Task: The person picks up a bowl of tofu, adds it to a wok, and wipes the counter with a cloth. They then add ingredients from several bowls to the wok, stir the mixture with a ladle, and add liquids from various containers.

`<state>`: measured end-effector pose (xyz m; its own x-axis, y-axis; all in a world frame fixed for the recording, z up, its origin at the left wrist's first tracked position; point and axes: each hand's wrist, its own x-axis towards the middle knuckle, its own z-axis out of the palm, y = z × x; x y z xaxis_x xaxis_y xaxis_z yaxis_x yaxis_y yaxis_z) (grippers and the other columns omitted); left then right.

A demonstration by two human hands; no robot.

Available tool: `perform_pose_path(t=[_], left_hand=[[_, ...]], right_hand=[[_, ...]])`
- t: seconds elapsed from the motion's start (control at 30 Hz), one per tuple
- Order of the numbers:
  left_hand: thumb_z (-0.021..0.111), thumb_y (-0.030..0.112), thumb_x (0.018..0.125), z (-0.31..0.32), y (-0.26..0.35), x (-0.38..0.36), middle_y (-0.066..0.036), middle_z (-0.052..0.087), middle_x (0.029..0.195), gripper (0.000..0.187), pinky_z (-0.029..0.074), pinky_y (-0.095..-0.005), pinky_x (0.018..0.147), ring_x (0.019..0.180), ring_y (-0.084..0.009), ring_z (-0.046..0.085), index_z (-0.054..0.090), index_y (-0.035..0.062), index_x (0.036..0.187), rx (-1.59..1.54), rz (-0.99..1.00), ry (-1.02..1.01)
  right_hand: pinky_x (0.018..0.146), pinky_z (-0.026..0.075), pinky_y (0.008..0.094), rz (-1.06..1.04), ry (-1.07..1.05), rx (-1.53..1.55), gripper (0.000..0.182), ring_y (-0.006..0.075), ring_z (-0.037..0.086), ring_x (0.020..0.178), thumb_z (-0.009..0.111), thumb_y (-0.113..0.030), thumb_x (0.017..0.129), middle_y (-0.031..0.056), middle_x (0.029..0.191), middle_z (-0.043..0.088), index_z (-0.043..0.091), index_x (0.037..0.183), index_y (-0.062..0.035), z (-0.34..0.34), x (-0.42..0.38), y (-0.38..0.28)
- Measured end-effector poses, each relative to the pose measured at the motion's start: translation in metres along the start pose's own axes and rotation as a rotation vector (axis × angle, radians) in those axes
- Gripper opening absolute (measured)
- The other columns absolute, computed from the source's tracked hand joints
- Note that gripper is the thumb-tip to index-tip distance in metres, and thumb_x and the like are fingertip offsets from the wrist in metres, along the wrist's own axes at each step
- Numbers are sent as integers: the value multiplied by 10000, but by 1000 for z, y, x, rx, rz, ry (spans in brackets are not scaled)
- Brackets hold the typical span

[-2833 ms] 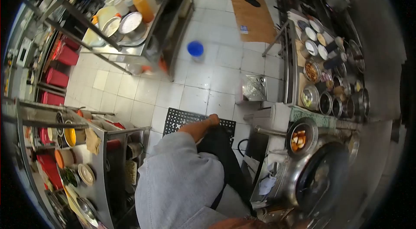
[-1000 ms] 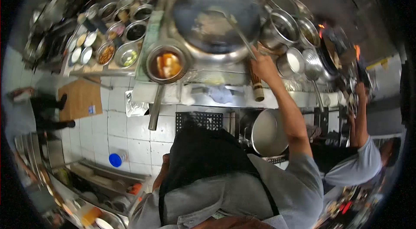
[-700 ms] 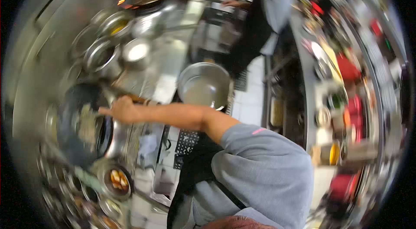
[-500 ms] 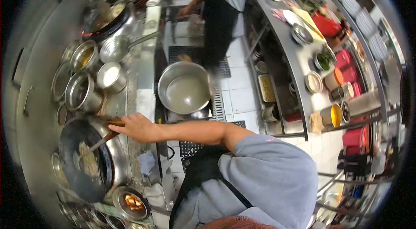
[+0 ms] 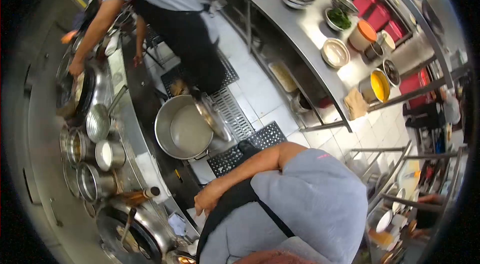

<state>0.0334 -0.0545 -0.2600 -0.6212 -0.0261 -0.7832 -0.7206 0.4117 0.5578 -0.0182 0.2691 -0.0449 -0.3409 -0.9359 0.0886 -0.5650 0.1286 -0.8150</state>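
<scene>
From the head view, the person's right hand [image 5: 207, 199] hangs just in front of the black apron [image 5: 220, 219], near the counter's edge. The fingers are loosely bent and I see nothing in them, but their inner side is turned away, so I can't tell how far they are curled. The left hand is out of view.

Ahead of the right hand, past a pale cloth [image 5: 177, 224], sits the wok [image 5: 106, 225], with a ladle [image 5: 128, 225] leaning in it, handle up. What lies in the wok is hard to make out. The ladle should be stiff and fairly light, perhaps hot near the bowl, so I'd take it by the dark top of its handle. The wok itself looks heavy, and its rim may be slick with oil; I'd want the cloth between palm and metal. The cloth looks soft and limp, easy to pinch anywhere.

Out to the hand's right stands a big pot [image 5: 159, 126] with cloudy liquid: heavy, I'd judge, and apt to slosh, a job for both hands at opposite sides of the rim.
</scene>
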Motion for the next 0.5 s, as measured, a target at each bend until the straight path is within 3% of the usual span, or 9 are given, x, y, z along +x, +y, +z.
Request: perform_pose_path(t=[0.07, 0.17, 0.27, 0.5], left_hand=[[544, 247, 911, -18, 17, 2, -162, 661, 990, 271, 490, -410, 805, 878, -286, 621, 666, 30, 1020, 58, 2, 15], [535, 251, 916, -46, 50, 11, -167, 660, 1005, 281, 486, -415, 816, 894, -291, 620, 663, 32, 1035, 152, 12, 27], [526, 256, 921, -69, 75, 14, -173, 659, 1019, 290, 483, -420, 827, 909, -295, 620, 660, 34, 1051, 211, 29, 26], [504, 267, 932, -5, 89, 41, -186, 656, 1054, 314, 474, -432, 852, 944, -306, 620, 654, 38, 1086, 290, 59, -135]], right_hand=[[866, 512, 515, 131, 122, -53, 355, 394, 636, 1019, 676, -317, 851, 201, 982, 682, 652, 1086, -51, -17, -30, -7], [864, 512, 514, 283, 91, -127, 348, 393, 640, 1021, 679, -314, 844, 190, 996, 685, 652, 1087, -67, -48, -62, -16], [859, 515, 510, 269, 180, -121, 360, 388, 639, 1036, 678, -299, 844, 185, 1015, 686, 658, 1136, -90, -42, -76, -1], [867, 505, 508, 336, 274, 142, 362, 391, 638, 1045, 667, -263, 857, 162, 1086, 694, 656, 1182, -104, -26, -93, -16]])
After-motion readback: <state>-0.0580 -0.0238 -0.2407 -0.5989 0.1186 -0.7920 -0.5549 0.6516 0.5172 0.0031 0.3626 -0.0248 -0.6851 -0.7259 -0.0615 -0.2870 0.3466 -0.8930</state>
